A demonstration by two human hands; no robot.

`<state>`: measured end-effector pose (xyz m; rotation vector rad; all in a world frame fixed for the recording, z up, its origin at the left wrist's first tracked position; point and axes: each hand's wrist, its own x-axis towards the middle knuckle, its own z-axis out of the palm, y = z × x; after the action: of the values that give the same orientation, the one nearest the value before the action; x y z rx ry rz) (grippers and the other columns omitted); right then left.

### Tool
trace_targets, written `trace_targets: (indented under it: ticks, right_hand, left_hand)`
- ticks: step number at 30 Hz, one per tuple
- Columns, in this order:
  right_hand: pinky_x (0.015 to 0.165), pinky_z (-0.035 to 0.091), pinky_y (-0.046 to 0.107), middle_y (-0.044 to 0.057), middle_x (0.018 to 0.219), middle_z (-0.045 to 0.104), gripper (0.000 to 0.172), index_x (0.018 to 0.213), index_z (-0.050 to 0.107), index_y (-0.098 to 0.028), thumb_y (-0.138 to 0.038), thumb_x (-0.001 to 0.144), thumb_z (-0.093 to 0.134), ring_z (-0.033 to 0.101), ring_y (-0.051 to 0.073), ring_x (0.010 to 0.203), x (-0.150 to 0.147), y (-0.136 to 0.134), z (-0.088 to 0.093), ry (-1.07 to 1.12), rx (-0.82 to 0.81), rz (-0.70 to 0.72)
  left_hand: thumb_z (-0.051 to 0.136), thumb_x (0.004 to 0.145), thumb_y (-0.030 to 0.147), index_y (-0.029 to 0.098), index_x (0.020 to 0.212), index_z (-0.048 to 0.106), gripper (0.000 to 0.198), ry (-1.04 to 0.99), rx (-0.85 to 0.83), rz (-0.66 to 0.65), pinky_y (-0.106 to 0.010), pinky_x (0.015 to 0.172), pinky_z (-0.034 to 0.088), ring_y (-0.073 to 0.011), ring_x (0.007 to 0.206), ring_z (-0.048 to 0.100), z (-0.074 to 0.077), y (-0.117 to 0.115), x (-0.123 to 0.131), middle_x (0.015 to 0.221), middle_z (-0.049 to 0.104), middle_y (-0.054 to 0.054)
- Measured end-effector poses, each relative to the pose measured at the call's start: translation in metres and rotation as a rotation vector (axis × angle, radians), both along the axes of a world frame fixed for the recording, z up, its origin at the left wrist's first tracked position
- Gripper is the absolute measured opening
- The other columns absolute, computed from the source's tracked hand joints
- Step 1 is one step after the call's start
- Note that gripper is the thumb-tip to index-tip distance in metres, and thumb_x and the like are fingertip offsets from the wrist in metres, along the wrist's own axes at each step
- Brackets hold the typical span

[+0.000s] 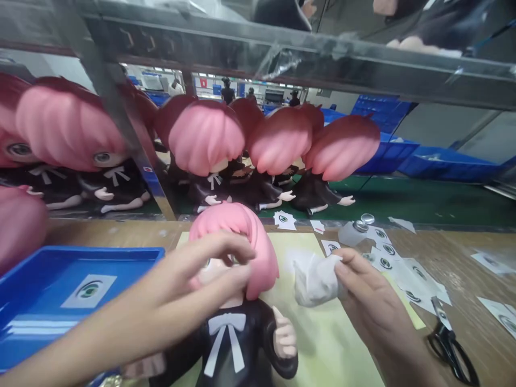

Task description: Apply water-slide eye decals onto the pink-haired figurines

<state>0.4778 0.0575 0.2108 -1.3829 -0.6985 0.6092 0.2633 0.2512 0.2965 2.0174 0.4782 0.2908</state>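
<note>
A large figure with pink hair [264, 258], a black dress [258, 333] and a white bow [228, 322] is before me. My left hand [226, 263] is across the front of its face, thumb and fingers apart in a curve, with nothing visible between them. Whether it touches the face I cannot tell, as the hand covers much of it. To the right of the head, my right hand [366, 290] pinches a crumpled white cloth [316, 279], somewhat blurred. The cloth hangs apart from the figure, above a pale yellow sheet [322, 344].
Black-handled scissors [451, 338] and several eye-printed paper pieces [419, 271] lie at right. Behind them stands a small clear bottle [352, 231] with its lid up. A blue tray [133, 255] is at left. Similar pink-haired figures [205, 134] line the back beneath a metal shelf [282, 59].
</note>
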Motion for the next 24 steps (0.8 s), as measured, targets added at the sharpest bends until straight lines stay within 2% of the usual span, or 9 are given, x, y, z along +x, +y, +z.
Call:
trace_targets:
  ticks: [1, 2, 5, 8, 11, 14, 18, 22, 24]
  right_hand:
    - [0.063, 0.05, 0.023, 0.001, 0.081, 0.059, 0.03, 0.102, 0.06, -0.026, -0.056, 0.097, 0.067, 0.056, 0.015, 0.071, -0.003, 0.001, 0.013, -0.001, 0.039, 0.03]
    - [0.062, 0.051, 0.023, 0.001, 0.081, 0.06, 0.027, 0.105, 0.06, -0.028, -0.053, 0.098, 0.067, 0.057, 0.016, 0.07, -0.006, 0.0, 0.023, -0.017, 0.068, 0.052]
    - [0.06, 0.055, 0.021, 0.003, 0.086, 0.065, 0.024, 0.11, 0.061, -0.029, -0.049, 0.099, 0.067, 0.063, 0.016, 0.07, -0.011, -0.004, 0.043, -0.179, 0.084, 0.075]
    - [0.061, 0.059, 0.018, 0.005, 0.098, 0.068, 0.024, 0.11, 0.063, -0.028, -0.047, 0.098, 0.071, 0.066, 0.016, 0.076, -0.012, -0.008, 0.047, -0.344, 0.075, -0.019]
    - [0.063, 0.058, 0.019, 0.005, 0.102, 0.069, 0.031, 0.113, 0.064, -0.027, -0.049, 0.094, 0.076, 0.067, 0.017, 0.079, -0.018, -0.004, 0.047, -0.097, 0.106, -0.015]
    - [0.067, 0.058, 0.027, 0.007, 0.097, 0.071, 0.044, 0.115, 0.067, -0.023, -0.056, 0.089, 0.078, 0.069, 0.023, 0.084, -0.035, 0.006, 0.054, 0.222, 0.102, 0.086]
    - [0.074, 0.06, 0.039, 0.011, 0.096, 0.071, 0.062, 0.124, 0.068, -0.02, -0.062, 0.08, 0.084, 0.07, 0.031, 0.088, -0.056, 0.012, 0.066, 0.478, 0.075, 0.186]
    - [0.077, 0.058, 0.036, 0.009, 0.1, 0.072, 0.049, 0.124, 0.069, -0.022, -0.042, 0.083, 0.087, 0.071, 0.029, 0.092, -0.054, 0.007, 0.061, 0.59, 0.12, 0.279]
    - [0.077, 0.059, 0.037, 0.009, 0.1, 0.073, 0.043, 0.124, 0.07, -0.024, -0.042, 0.088, 0.082, 0.072, 0.029, 0.093, -0.048, 0.001, 0.057, 0.603, 0.128, 0.307]
  left_hand:
    - [0.055, 0.099, 0.057, 0.03, 0.117, 0.068, 0.036, 0.059, -0.102, -0.12, -0.022, 0.076, 0.049, -0.0176, 0.095, 0.065, 0.008, -0.006, 0.018, 0.104, 0.071, 0.003]
    - [0.055, 0.098, 0.059, 0.028, 0.118, 0.067, 0.039, 0.087, -0.18, -0.163, -0.021, 0.069, 0.046, -0.0153, 0.085, 0.063, 0.013, -0.012, 0.035, 0.096, 0.069, 0.003]
    - [0.067, 0.092, 0.054, 0.019, 0.091, 0.064, 0.035, 0.028, -0.404, -0.292, -0.021, 0.061, 0.036, -0.0094, 0.066, 0.048, 0.012, -0.024, 0.069, 0.075, 0.055, 0.006]
    - [0.076, 0.085, 0.044, 0.017, 0.083, 0.058, 0.033, -0.197, -0.631, -0.189, -0.022, 0.07, 0.038, -0.01, 0.075, 0.049, 0.004, -0.034, 0.083, 0.079, 0.054, 0.004]
    - [0.074, 0.087, 0.044, 0.017, 0.086, 0.057, 0.032, -0.322, -0.707, -0.11, -0.024, 0.073, 0.039, -0.0114, 0.078, 0.052, 0.004, -0.041, 0.086, 0.083, 0.058, 0.001]
    - [0.068, 0.093, 0.049, 0.018, 0.082, 0.054, 0.035, -0.391, -0.615, -0.119, -0.023, 0.065, 0.035, -0.0098, 0.07, 0.046, 0.008, -0.046, 0.085, 0.076, 0.052, 0.003]
    - [0.064, 0.098, 0.048, 0.019, 0.08, 0.051, 0.036, -0.465, -0.401, -0.115, -0.022, 0.062, 0.035, -0.008, 0.066, 0.041, 0.008, -0.05, 0.078, 0.073, 0.047, 0.006]
    - [0.061, 0.101, 0.043, 0.02, 0.083, 0.053, 0.03, -0.474, -0.121, -0.119, -0.022, 0.064, 0.037, -0.0084, 0.07, 0.046, 0.007, -0.05, 0.069, 0.075, 0.052, 0.006]
    - [0.06, 0.102, 0.042, 0.02, 0.082, 0.052, 0.031, -0.471, -0.092, -0.123, -0.023, 0.063, 0.036, -0.0084, 0.07, 0.045, 0.007, -0.049, 0.068, 0.074, 0.051, 0.006]
